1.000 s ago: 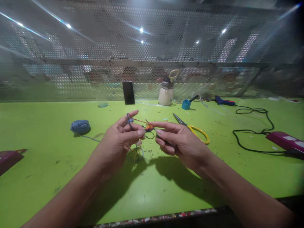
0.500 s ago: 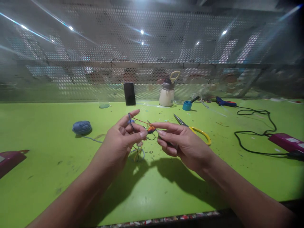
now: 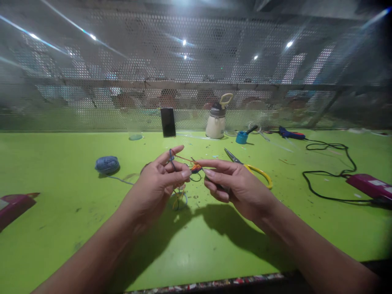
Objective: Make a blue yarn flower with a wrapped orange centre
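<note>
From afar I note little change: left hand (image 3: 162, 176) grip pinching the orange-and-blue piece (image 3: 196, 168), right hand (image 3: 233, 179) grip a thin tool (image 3: 192, 159); work, I judge, barely advanced.

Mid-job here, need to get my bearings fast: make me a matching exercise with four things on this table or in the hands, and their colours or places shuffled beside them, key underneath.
Things:
1. Yarn ball
2. Scissors
3. Small yarn piece
4. Bottle

Colours and places:
A. Orange and dark blue, between the left hand and the right hand
B. Cream body, upright near the back of the table
C. Blue, lying out to the left of the left hand
D. Yellow handles, lying just beyond the right hand

Pairs: 1-C, 2-D, 3-A, 4-B
</note>
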{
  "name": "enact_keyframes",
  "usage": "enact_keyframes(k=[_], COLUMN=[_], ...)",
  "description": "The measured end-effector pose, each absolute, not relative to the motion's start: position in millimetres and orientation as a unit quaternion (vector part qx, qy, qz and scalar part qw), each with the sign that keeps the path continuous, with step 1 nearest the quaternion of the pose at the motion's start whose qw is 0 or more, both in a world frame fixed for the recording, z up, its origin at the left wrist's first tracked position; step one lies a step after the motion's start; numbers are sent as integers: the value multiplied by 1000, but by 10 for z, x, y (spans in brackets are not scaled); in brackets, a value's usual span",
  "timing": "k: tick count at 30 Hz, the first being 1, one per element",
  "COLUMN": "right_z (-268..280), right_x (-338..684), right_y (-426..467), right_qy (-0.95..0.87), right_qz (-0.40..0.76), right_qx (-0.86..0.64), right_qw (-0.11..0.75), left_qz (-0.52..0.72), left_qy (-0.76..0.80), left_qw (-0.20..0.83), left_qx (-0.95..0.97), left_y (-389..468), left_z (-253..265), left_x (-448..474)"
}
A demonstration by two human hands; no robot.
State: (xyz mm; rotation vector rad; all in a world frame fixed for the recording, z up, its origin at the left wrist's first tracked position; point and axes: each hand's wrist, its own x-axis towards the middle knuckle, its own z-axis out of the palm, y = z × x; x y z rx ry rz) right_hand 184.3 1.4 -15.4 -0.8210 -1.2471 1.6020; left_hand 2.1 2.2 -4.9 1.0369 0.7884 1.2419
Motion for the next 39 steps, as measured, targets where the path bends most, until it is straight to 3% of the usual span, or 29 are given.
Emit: enact_keyframes(k=[7, 24, 34, 39], right_z=[-145, -148, -125, -109], right_x=[1844, 1873, 1841, 1858], right_y=[19, 46, -7, -7], right_qy=[-505, -535, -684, -674], right_qz=[652, 638, 418, 452], right_qx=[-332, -318, -382, -372], right_qw=[458, 453, 459, 451], left_qz=[554, 512, 505, 500], left_qy=[340, 329, 334, 336], left_qw=[590, 656, 661, 656], left_qx=[479, 446, 443, 454], left_y=[22, 18, 19, 26], left_z=[-61, -27, -26, -30], left_x=[45, 13, -3, -2])
